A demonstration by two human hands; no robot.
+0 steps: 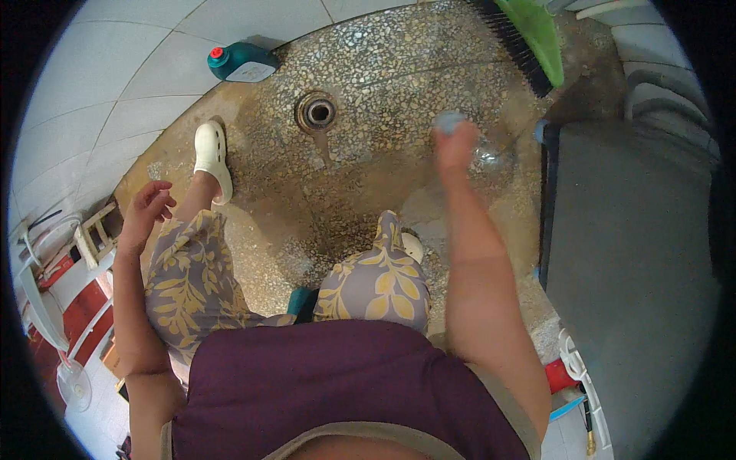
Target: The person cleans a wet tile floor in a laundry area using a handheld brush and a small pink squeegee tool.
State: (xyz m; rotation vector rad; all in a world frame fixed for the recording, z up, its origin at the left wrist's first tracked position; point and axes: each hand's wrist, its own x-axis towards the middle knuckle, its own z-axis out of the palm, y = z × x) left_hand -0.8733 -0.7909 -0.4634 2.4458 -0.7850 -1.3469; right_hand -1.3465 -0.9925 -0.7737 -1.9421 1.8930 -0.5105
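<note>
In my right hand point(457, 148) is a small pale grey-blue object point(449, 121), blurred, perhaps a scrubbing pad. That hand reaches down to the wet pebble-terrazzo floor point(379, 98); whether the object touches it, I cannot tell. To the left of the object, a round metal floor drain point(319, 114) shows a dark central hole. My left hand point(148, 208) hangs beside my left knee, holding nothing, its fingers loosely bent and apart. Below its fingers and to the right is my cream clog point(211, 155).
A dark green bottle point(247, 62) with a red cap stands by the tiled wall point(144, 52). A green brush with black bristles point(537, 43) is at top right. A large grey panel point(627, 241) borders the right side. A wooden frame point(95, 236) is at left.
</note>
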